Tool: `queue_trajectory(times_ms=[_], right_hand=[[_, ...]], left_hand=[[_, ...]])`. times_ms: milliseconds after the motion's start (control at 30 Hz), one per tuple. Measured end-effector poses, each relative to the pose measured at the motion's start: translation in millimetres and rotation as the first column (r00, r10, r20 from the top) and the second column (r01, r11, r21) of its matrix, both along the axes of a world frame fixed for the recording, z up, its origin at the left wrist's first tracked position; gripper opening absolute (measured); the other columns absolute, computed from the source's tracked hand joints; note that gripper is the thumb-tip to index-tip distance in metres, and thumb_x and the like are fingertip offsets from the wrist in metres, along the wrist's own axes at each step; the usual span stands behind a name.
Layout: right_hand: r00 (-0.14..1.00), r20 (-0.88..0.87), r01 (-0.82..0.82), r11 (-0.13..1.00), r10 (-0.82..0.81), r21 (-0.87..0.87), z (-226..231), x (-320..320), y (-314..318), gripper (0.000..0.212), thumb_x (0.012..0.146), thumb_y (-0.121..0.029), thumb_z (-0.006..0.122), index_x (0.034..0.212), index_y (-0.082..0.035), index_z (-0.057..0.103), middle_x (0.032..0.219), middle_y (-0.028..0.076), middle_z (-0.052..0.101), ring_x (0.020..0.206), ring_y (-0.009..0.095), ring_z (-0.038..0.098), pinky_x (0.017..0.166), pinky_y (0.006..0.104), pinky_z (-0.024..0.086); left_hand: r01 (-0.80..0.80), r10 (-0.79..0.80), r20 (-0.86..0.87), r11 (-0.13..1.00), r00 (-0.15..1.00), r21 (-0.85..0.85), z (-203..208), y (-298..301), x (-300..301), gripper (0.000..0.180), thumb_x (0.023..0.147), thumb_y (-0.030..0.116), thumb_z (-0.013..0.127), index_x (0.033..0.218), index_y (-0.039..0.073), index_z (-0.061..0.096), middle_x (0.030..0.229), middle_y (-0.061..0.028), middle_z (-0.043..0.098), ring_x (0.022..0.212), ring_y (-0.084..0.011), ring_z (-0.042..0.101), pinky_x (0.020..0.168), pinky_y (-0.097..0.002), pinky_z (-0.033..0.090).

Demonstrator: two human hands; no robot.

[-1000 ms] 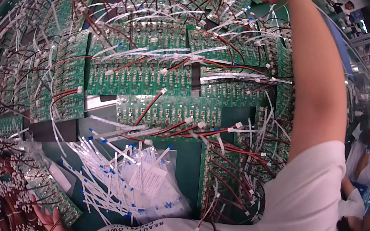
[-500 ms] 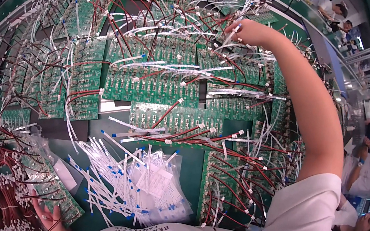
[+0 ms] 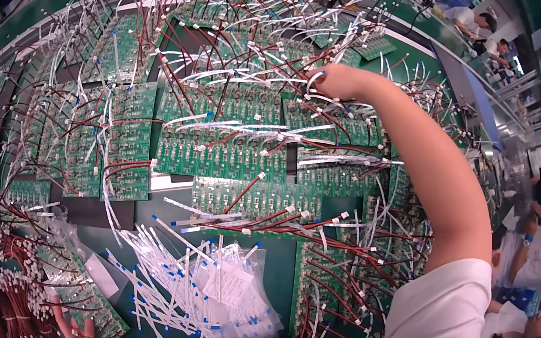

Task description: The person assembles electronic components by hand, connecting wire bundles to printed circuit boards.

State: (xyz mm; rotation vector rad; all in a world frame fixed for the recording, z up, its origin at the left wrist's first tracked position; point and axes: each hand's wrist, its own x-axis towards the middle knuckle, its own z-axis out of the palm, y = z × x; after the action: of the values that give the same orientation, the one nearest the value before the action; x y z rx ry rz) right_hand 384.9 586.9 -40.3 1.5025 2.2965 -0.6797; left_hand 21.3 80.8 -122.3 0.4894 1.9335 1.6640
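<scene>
Green workbench (image 3: 282,271) fills the view, almost fully tiled with green circuit boards (image 3: 230,155), each sprouting red and white wire leads with small white connectors; leads arch up and cross between boards, so hardly any bare surface between them. Right arm reaches far across the boards; right hand (image 3: 332,79) sits at the far rows, fingers curled together, pinching a white lead (image 3: 314,80) just above a board there. Near edge: loose heap of flat white ribbon cables with blue tips (image 3: 173,281), partly on a clear plastic bag (image 3: 235,292). Only open room is the bare green patch around that heap. Lower left: bundle of red wires (image 3: 15,284) with white ends. Left hand (image 3: 75,333) rests at the bottom edge beside that bundle, mostly cut off; cannot tell its grip. Other people sit at the right rim.
</scene>
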Motion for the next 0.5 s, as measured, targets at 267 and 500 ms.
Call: queue_trajectory(times_ms=[267, 500], right_hand=[[0.978, -0.166, -0.120, 0.991, 0.129, 0.062, 37, 39, -10, 0.036, 0.085, -0.021, 0.050, 0.120, -0.012, 0.052, 0.103, 0.007, 0.059, 0.086, 0.011, 0.052, 0.073, 0.0268, 0.042], [0.612, -0.783, 0.415, 0.889, -0.114, 0.195, 169, 155, -33, 0.027, 0.085, -0.024, 0.053, 0.096, 0.000, 0.061, 0.083, 0.010, 0.064, 0.066, 0.018, 0.060, 0.064, 0.0283, 0.047]], left_hand=[[0.071, -0.067, -0.118, 0.997, 0.991, 0.025, 37, 38, 43, 0.063, 0.075, -0.008, 0.047, 0.134, 0.002, 0.028, 0.125, -0.0154, 0.039, 0.102, -0.0197, 0.044, 0.086, -0.0310, 0.039], [0.115, -0.108, -0.134, 0.993, 0.985, 0.041, 9, 15, 17, 0.058, 0.076, -0.004, 0.053, 0.130, 0.002, 0.034, 0.109, -0.0121, 0.048, 0.095, -0.0204, 0.047, 0.084, -0.0313, 0.038]])
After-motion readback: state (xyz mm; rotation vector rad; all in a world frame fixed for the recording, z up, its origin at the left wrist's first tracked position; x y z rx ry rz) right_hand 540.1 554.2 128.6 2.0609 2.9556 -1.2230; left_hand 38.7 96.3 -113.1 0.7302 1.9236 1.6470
